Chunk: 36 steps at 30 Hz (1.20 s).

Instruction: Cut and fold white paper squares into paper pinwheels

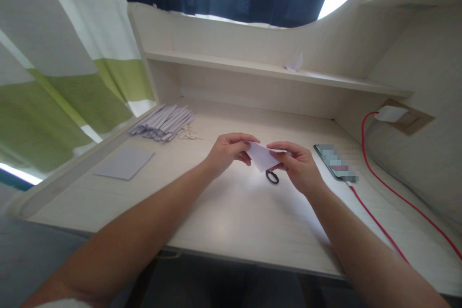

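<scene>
A small white piece of paper [263, 156] is held up above the middle of the desk, a pointed corner hanging down. My left hand [234, 150] pinches its left end between thumb and fingers. On the other side my right hand [294, 161] grips the right end, the thumb lying over the front. Just below the paper a dark oval loop [272, 177] shows on the desk, perhaps a scissors handle; the rest of it is hidden by the paper and my right hand.
Rolled or folded paper strips [164, 122] are piled at the back left, beside small pale bits [189, 132]. A flat paper stack [125, 162] lies nearer. To the right is a phone [335, 162] with a red cable [377, 224]. A folded paper [295, 62] stands on the shelf [231, 63].
</scene>
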Motion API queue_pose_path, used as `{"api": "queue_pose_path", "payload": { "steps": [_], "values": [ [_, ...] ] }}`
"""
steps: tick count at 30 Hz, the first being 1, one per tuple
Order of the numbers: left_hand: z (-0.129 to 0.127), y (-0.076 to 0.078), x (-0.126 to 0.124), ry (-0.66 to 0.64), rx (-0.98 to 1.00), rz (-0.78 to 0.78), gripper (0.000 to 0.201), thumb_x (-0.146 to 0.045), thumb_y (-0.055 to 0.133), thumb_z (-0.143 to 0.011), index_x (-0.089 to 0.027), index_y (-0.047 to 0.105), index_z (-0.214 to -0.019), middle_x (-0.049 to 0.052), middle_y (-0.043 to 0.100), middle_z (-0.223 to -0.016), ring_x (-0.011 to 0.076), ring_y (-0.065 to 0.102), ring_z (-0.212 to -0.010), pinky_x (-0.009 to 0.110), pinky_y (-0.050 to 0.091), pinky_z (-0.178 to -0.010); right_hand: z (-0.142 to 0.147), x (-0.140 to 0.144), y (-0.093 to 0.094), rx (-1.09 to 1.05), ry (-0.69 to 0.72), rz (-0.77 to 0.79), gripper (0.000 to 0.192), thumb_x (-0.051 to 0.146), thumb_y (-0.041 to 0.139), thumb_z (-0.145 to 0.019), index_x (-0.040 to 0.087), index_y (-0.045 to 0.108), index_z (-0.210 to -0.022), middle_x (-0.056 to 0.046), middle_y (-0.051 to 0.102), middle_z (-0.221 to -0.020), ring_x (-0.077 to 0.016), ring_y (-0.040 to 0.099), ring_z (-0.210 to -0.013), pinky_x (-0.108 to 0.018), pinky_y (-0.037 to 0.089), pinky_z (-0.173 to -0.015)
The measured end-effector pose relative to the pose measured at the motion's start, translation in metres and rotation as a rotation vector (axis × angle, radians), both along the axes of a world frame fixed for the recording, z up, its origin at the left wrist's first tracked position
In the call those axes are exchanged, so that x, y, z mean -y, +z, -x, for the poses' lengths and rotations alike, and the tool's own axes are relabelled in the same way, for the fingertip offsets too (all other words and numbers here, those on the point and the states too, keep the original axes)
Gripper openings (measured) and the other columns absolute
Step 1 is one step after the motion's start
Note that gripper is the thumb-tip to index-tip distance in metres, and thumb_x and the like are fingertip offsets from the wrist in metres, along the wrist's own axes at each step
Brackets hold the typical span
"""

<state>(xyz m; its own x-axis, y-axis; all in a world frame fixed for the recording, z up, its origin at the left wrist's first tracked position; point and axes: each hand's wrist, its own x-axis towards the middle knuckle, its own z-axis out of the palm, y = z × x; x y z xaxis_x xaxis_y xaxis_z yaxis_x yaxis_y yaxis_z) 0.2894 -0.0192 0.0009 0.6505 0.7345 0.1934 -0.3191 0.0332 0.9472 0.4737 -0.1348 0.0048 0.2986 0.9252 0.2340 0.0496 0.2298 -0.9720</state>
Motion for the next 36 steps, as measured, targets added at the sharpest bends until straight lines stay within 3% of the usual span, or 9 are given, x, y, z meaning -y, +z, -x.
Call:
{"api": "queue_pose_path", "payload": {
  "steps": [5,9,12,15,18,22,27,31,36],
  "values": [
    [0.002,-0.002,-0.005,-0.035,0.008,0.015,0.017,-0.017,0.068,-0.073,-0.018,0.081,-0.082,0.004,0.073,-0.075,0.0152,0.069,-0.064,0.027,0.059,-0.061,-0.007,0.002,0.004,-0.064,0.102,0.051,0.022,0.019,0.071,-0.077,0.021,0.084,-0.095,-0.005,0.077,-0.086,-0.0188,0.073,-0.070,-0.035,0.064,-0.066],
    [0.002,-0.001,-0.005,-0.031,-0.031,0.008,0.016,-0.016,0.066,-0.072,-0.019,0.080,-0.079,0.003,0.072,-0.075,0.0146,0.068,-0.067,0.026,0.058,-0.062,-0.009,0.003,0.007,-0.114,0.217,0.089,0.023,0.024,0.073,-0.078,0.018,0.084,-0.097,-0.007,0.077,-0.086,-0.0215,0.075,-0.072,-0.037,0.066,-0.067],
    [0.003,0.000,-0.004,-0.053,-0.066,0.002,0.013,-0.018,0.067,-0.072,-0.018,0.079,-0.078,0.003,0.071,-0.076,0.0144,0.067,-0.067,0.026,0.058,-0.062,-0.008,0.001,0.005,-0.109,0.171,0.103,0.020,0.033,0.083,-0.078,0.018,0.083,-0.092,-0.006,0.077,-0.088,-0.0200,0.073,-0.073,-0.035,0.066,-0.064],
    [0.003,0.001,-0.002,-0.085,-0.090,-0.003,0.014,-0.020,0.068,-0.072,-0.018,0.079,-0.079,0.003,0.071,-0.077,0.0145,0.067,-0.067,0.026,0.058,-0.061,-0.006,-0.001,0.001,-0.089,0.157,0.131,0.030,0.031,0.091,-0.074,0.022,0.083,-0.101,-0.003,0.076,-0.081,-0.0175,0.072,-0.071,-0.029,0.064,-0.061],
    [0.002,0.002,-0.001,-0.099,-0.103,-0.003,0.018,-0.020,0.065,-0.073,-0.018,0.079,-0.084,0.003,0.071,-0.074,0.0152,0.067,-0.065,0.027,0.058,-0.061,-0.006,-0.002,-0.002,-0.096,0.167,0.164,0.036,0.031,0.093,-0.073,0.023,0.082,-0.107,-0.002,0.076,-0.079,-0.0165,0.071,-0.069,-0.028,0.062,-0.059],
    [0.002,0.004,-0.001,-0.076,-0.118,-0.001,0.023,-0.021,0.064,-0.073,-0.017,0.078,-0.091,0.003,0.070,-0.071,0.0156,0.066,-0.062,0.028,0.058,-0.060,-0.007,-0.004,-0.004,-0.098,0.134,0.182,0.037,0.033,0.094,-0.072,0.020,0.083,-0.105,-0.006,0.079,-0.091,-0.0181,0.073,-0.075,-0.030,0.062,-0.064],
    [0.002,0.004,-0.001,-0.084,-0.170,0.037,0.026,-0.032,0.069,-0.078,-0.018,0.071,-0.100,0.004,0.071,-0.073,0.0196,0.069,-0.065,0.031,0.057,-0.057,-0.007,-0.005,-0.005,-0.132,0.084,0.145,0.037,0.034,0.095,-0.070,0.020,0.082,-0.102,-0.005,0.078,-0.086,-0.0179,0.072,-0.074,-0.031,0.062,-0.064],
    [0.003,0.003,0.003,-0.226,-0.318,-0.111,0.038,-0.054,0.072,-0.083,-0.016,0.070,-0.084,0.007,0.073,-0.080,0.0177,0.068,-0.069,0.028,0.053,-0.058,-0.006,-0.007,-0.003,-0.168,0.011,0.104,0.037,0.034,0.096,-0.067,0.019,0.081,-0.098,-0.004,0.077,-0.084,-0.0173,0.070,-0.073,-0.032,0.062,-0.064],
    [0.000,-0.002,0.011,-0.211,-0.387,-0.291,0.029,-0.040,0.075,-0.084,-0.014,0.072,-0.073,0.004,0.070,-0.068,0.0117,0.061,-0.063,0.024,0.045,-0.061,-0.004,-0.009,-0.002,-0.217,-0.043,0.083,0.039,0.032,0.097,-0.063,0.020,0.079,-0.095,-0.004,0.079,-0.089,-0.0187,0.072,-0.074,-0.035,0.062,-0.067]
  ]
}}
